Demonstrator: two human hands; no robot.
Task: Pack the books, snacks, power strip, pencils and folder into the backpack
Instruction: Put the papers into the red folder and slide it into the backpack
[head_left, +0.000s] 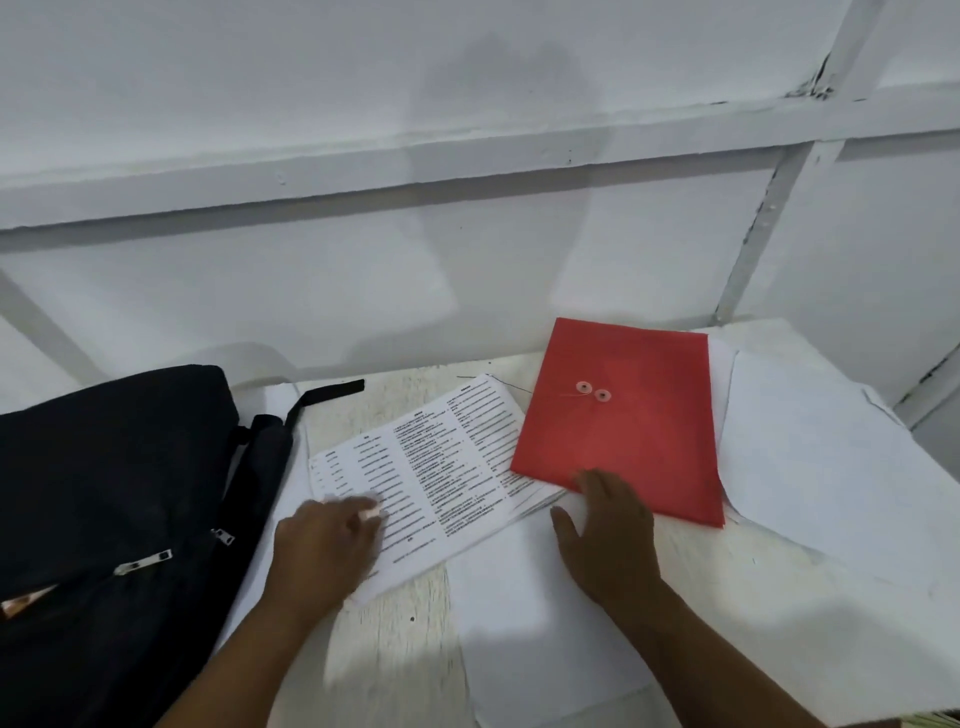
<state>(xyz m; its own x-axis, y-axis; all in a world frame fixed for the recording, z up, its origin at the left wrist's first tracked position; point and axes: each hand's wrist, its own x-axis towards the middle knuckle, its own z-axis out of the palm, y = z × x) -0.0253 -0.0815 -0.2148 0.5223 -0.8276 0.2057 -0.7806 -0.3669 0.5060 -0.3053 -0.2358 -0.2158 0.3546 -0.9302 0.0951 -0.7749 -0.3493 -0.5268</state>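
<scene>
A red folder with a string-and-button clasp lies flat on the table, right of centre. My right hand lies flat with straight fingers, its fingertips touching the folder's near edge. A printed sheet of text lies left of the folder, partly under it. My left hand rests on that sheet's left end, fingers blurred. The black backpack lies at the left with its zip pulls showing. Something orange peeks from a gap in it at the far left edge.
Blank white sheets cover the table's right side and the near middle. The worn white table stands against a white panelled wall. A black backpack strap reaches toward the wall.
</scene>
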